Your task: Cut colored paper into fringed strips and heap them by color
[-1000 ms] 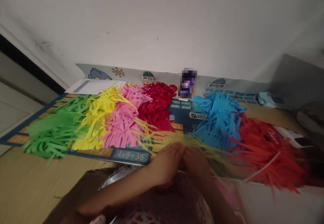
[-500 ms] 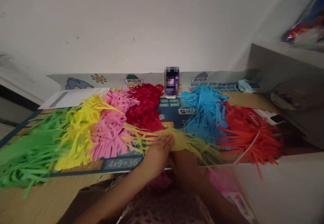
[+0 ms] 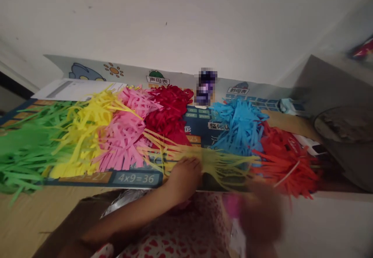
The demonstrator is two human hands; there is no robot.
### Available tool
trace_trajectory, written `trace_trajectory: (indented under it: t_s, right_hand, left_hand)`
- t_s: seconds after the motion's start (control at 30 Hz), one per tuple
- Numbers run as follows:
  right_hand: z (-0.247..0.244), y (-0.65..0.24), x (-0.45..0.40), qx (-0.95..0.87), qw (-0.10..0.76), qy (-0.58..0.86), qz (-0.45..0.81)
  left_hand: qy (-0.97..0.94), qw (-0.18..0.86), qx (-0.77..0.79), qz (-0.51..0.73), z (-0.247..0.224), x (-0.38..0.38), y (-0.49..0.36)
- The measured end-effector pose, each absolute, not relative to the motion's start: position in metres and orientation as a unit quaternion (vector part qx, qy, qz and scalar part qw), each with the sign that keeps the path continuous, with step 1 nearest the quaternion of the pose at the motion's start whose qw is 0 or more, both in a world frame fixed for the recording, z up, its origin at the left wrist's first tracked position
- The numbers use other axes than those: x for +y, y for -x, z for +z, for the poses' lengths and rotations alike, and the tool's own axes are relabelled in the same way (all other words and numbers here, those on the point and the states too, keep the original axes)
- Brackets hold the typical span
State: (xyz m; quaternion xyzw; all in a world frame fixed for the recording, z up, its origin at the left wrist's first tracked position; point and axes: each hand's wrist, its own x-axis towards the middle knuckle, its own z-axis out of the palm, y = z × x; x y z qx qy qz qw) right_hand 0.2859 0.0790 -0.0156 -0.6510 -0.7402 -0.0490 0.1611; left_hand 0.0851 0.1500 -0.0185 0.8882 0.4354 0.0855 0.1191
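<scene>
Across the near edge of the table lies a strip of thin pale yellow paper (image 3: 210, 160), its two ends cut into long fringes. My left hand (image 3: 185, 175) is closed on its middle, fingers together and partly hidden. Smeared by motion, my right hand (image 3: 260, 207) is apart from the paper, low on the right in front of the table edge; its fingers cannot be made out. Fringed bundles lie around: pink (image 3: 125, 141) and dark red (image 3: 169, 114) on the left, blue (image 3: 241, 124) and orange-red (image 3: 287, 159) on the right.
Farther left are bright yellow (image 3: 93, 129) and green fringed bundles (image 3: 26, 145). A printed learning mat (image 3: 136, 178) covers the table and leans up against the wall. A blurred-out upright item (image 3: 205, 88) stands at the back. A grey round-faced object (image 3: 346, 124) is at right.
My right hand has left the pale yellow paper and moved right and down. My left hand stays on the paper. The view has tilted slightly.
</scene>
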Motion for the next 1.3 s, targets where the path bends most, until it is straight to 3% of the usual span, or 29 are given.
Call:
trace_trajectory:
  t_s: [0.17, 0.33, 0.43, 0.57, 0.73, 1.3]
  right_hand:
    - [-0.043, -0.262, 0.126, -0.785, 0.255, 0.556, 0.099]
    - [-0.037, -0.291, 0.155, -0.772, 0.235, 0.543, 0.233]
    - [-0.029, -0.290, 0.172, -0.746, 0.212, 0.569, 0.274]
    - [-0.022, -0.282, 0.196, -0.741, 0.142, 0.602, 0.262]
    - [-0.023, -0.274, 0.204, -0.720, 0.105, 0.649, 0.224]
    - [-0.030, -0.268, 0.200, -0.720, 0.104, 0.668, 0.156]
  left_hand:
    - [-0.883, 0.154, 0.429, 0.110, -0.019, 0.155, -0.063]
    - [-0.852, 0.225, 0.421, 0.216, -0.022, 0.175, -0.022]
    - [-0.822, 0.280, 0.460, 0.184, -0.011, 0.193, -0.018]
    - [-0.805, 0.293, 0.511, 0.067, 0.005, 0.215, -0.031]
    - [-0.804, 0.198, 0.561, -0.002, 0.003, 0.226, -0.041]
    - [-0.810, 0.105, 0.576, -0.030, -0.008, 0.228, -0.047]
